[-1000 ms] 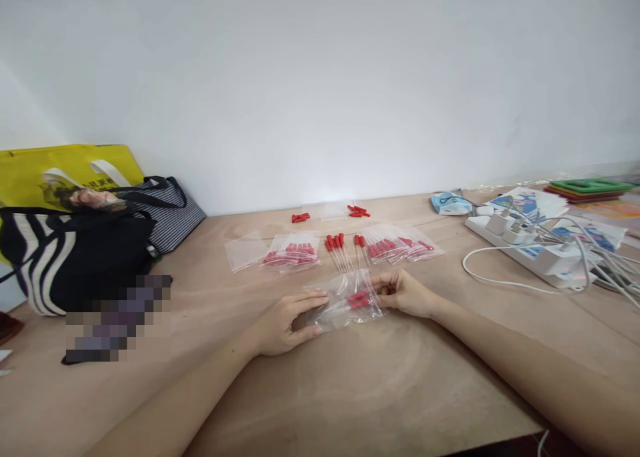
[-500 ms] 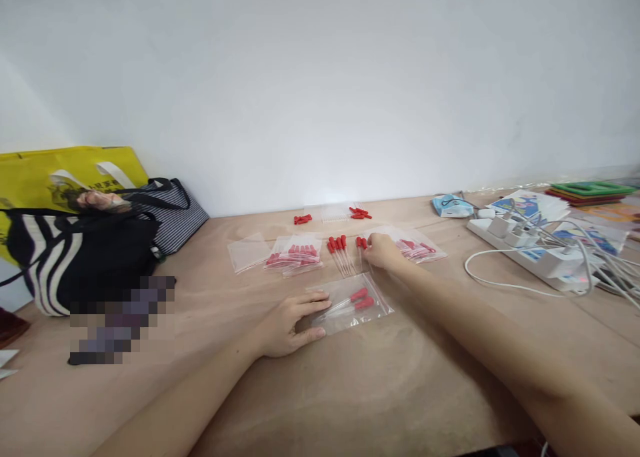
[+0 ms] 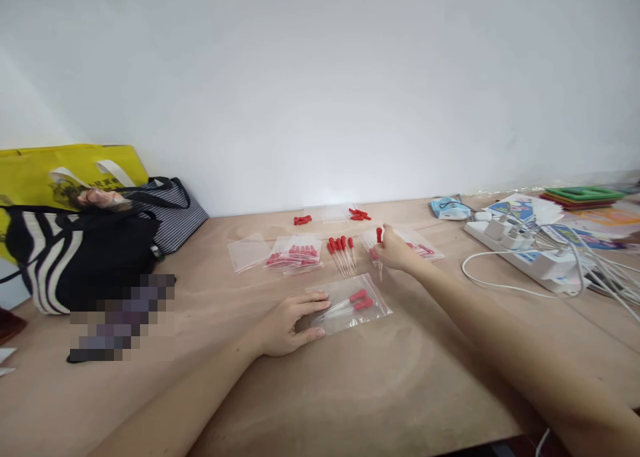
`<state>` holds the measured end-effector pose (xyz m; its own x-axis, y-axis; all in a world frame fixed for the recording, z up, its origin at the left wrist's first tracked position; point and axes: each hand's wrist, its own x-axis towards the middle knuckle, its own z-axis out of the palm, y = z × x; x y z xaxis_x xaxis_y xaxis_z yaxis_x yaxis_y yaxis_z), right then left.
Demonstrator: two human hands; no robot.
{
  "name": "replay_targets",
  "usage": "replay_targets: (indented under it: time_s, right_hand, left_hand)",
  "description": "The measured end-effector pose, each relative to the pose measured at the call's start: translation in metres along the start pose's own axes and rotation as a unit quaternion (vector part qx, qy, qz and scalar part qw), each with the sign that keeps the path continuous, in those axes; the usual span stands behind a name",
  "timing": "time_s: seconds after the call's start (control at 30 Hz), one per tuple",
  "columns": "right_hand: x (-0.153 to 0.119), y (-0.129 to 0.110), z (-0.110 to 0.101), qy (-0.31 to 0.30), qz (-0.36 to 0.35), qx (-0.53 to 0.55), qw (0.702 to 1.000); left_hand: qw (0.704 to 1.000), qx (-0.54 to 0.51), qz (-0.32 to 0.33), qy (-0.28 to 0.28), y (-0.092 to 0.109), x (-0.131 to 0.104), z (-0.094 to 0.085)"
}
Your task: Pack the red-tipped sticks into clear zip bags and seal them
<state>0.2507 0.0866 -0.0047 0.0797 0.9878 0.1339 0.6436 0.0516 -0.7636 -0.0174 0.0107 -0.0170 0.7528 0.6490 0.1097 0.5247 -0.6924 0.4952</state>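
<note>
My left hand (image 3: 293, 325) lies with thumb and fingers apart, fingertips on the left side of a clear zip bag (image 3: 379, 315). Inside that bag are glass droppers with red bulbs (image 3: 362, 300). Pinched upright in my right hand (image 3: 395, 250) is another dropper (image 3: 379, 234), its red bulb above the fingers and its thin tube below. A row of several red-bulbed droppers (image 3: 341, 244) rests just behind the bag. Beyond my right hand, partly hidden by it, is a pile of filled bags (image 3: 427, 250).
More filled bags (image 3: 303, 252) and flat clear bags (image 3: 249, 252) lie left of the row. Loose red bulbs (image 3: 303, 221) and glass tubes (image 3: 334, 215) are near the wall. Handbags (image 3: 105, 257) stand left. A power strip with cables (image 3: 525, 257) and a blue mask (image 3: 450, 208) are right.
My right hand has lifted a dropper from the row's right end and moved slightly right with it. My left hand stays on the bag.
</note>
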Motion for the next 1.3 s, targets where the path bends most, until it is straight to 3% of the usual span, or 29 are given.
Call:
replay_targets:
  time_s: [0.1, 0.27, 0.53, 0.73, 0.93, 1.03, 1.23, 1.3]
  right_hand:
    - [-0.021, 0.017, -0.011, 0.009, -0.020, 0.135, 0.991]
    - [-0.044, 0.037, 0.002, 0.085, -0.022, 0.301, 0.949]
    - [-0.054, 0.028, 0.019, 0.078, 0.045, 0.413, 0.906]
    - [-0.063, 0.019, 0.022, 0.008, 0.069, 0.461, 0.885]
    - [-0.065, 0.016, 0.019, -0.113, 0.050, 0.376, 0.918]
    - [-0.064, 0.017, 0.018, -0.178, 0.054, 0.344, 0.920]
    - [-0.064, 0.018, 0.020, -0.303, -0.035, 0.304, 0.903]
    - [-0.062, 0.021, 0.018, -0.319, -0.050, 0.292, 0.900]
  left_hand:
    - [1.000, 0.004, -0.004, 0.001, 0.000, 0.001, 0.000]
    - [1.000, 0.009, -0.008, -0.001, 0.000, 0.001, -0.001]
    - [1.000, 0.016, -0.015, 0.013, 0.003, 0.001, -0.001]
    - [1.000, 0.020, -0.020, 0.009, 0.005, 0.001, -0.003]
    - [1.000, 0.018, -0.025, 0.004, 0.004, 0.001, -0.002]
    - [0.999, 0.019, -0.026, 0.004, 0.005, 0.001, -0.003]
    - [1.000, 0.022, -0.016, 0.006, 0.005, 0.002, -0.002]
    - [1.000, 0.021, -0.008, 0.006, 0.004, 0.003, -0.001]
